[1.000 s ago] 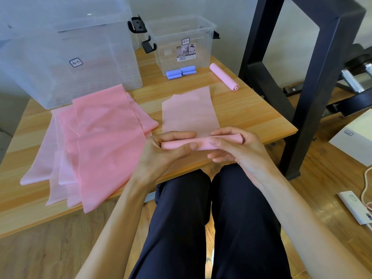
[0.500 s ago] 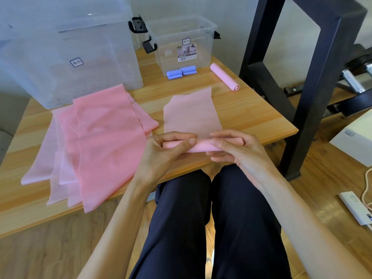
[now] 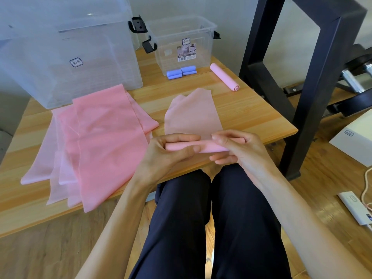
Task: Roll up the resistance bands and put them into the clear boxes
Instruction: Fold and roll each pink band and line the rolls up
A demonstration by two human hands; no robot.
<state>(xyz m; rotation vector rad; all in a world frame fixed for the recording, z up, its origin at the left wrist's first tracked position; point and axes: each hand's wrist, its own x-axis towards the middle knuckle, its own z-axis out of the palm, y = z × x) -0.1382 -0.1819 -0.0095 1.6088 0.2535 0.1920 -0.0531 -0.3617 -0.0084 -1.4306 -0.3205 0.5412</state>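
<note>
- Pink band (image 3: pixel 194 117) lies half rolled at the near edge of the wooden table (image 3: pixel 251 109); its roll (image 3: pixel 207 147) is between both hands.
- Left hand (image 3: pixel 167 156) pinches the roll's left end with curled fingers.
- Right hand (image 3: pixel 241 152) curls around its right end.
- Finished pink roll (image 3: pixel 224 77) lies beside the small clear box (image 3: pixel 181 43), which holds blue rolls (image 3: pixel 181 72).
</note>
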